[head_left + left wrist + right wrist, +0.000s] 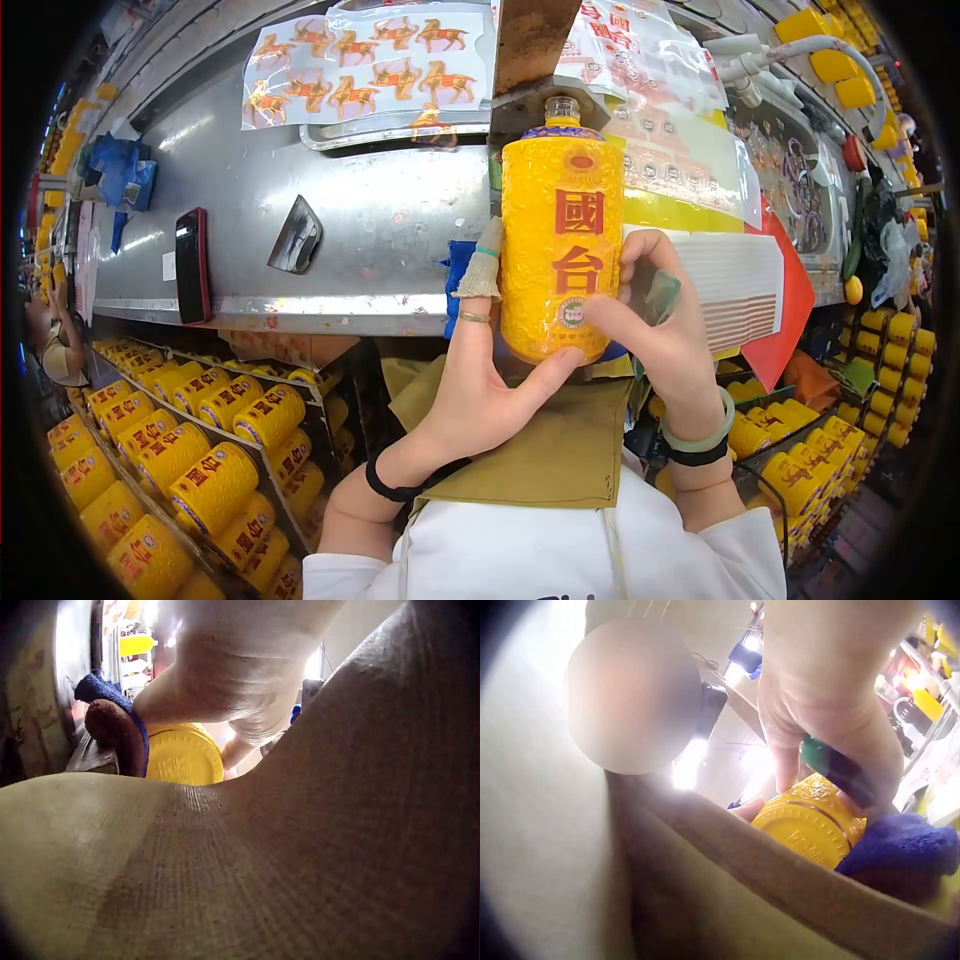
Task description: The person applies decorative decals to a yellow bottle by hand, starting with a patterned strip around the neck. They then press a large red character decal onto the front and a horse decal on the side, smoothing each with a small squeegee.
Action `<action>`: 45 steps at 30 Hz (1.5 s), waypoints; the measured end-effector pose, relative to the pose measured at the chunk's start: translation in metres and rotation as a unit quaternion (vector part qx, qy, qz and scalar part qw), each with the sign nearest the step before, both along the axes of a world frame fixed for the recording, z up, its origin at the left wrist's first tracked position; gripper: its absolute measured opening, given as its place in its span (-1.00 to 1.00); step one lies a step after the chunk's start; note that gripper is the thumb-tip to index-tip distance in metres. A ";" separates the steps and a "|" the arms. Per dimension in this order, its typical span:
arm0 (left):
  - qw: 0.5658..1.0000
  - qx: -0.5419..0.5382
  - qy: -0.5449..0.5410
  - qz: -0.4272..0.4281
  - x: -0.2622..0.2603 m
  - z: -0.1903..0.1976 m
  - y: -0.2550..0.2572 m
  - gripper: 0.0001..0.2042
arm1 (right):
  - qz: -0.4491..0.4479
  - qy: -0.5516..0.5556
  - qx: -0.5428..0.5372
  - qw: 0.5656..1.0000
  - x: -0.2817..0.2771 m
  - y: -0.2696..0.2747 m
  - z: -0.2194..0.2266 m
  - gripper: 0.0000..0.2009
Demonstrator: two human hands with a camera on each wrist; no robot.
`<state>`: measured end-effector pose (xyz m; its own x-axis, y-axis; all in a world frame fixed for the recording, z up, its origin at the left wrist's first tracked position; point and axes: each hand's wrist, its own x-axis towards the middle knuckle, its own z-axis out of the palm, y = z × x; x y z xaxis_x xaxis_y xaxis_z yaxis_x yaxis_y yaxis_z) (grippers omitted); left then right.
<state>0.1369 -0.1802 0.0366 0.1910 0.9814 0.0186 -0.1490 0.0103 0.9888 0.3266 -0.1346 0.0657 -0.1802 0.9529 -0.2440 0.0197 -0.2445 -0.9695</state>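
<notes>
A yellow embossed bottle (560,230) with red characters and a bare glass neck lies in front of the person, its base toward them. My left hand (480,400) grips it along the left side, thumb at the base; a cloth cot covers one finger. My right hand (665,340) is at the lower right of the bottle, thumb pressing beside a small round label (571,313). Tucked in its curled fingers is a dark green flat piece (662,297), also visible in the right wrist view. Both wrist views show the bottle's yellow base (184,756).
A blue cloth (460,285) lies under the bottle on the metal bench (250,230). A phone (193,265), a dark shard-like piece (296,235) and a horse sticker sheet (365,60) lie leftward and behind. Racks of yellow bottles (215,490) stand below on both sides.
</notes>
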 end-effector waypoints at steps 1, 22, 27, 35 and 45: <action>1.000 -0.003 -0.008 0.000 0.000 0.000 0.000 0.00 | -0.002 -0.002 -0.002 1.000 0.000 0.000 0.000 -0.59; 1.000 0.009 0.012 0.016 0.011 0.004 -0.003 -0.03 | 0.138 -0.221 0.384 0.886 0.009 0.026 0.059 -0.67; 1.000 -0.002 0.010 0.002 0.010 0.006 -0.004 -0.03 | 0.186 -0.306 0.434 0.827 -0.011 0.025 0.063 -0.66; 1.000 -0.009 0.003 0.010 0.011 0.009 -0.003 -0.03 | 0.174 -0.343 0.389 0.837 0.001 0.019 0.062 -0.66; 0.976 -0.141 -0.156 0.052 0.007 0.022 0.004 0.07 | -0.030 -0.146 0.193 0.970 0.012 -0.031 0.022 -0.77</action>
<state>0.1443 -0.1758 0.0583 0.1191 0.9695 -0.2140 -0.4569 0.2449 0.8552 0.3384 -0.1651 0.0879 -0.0985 0.9899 0.1019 0.3032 0.1273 -0.9444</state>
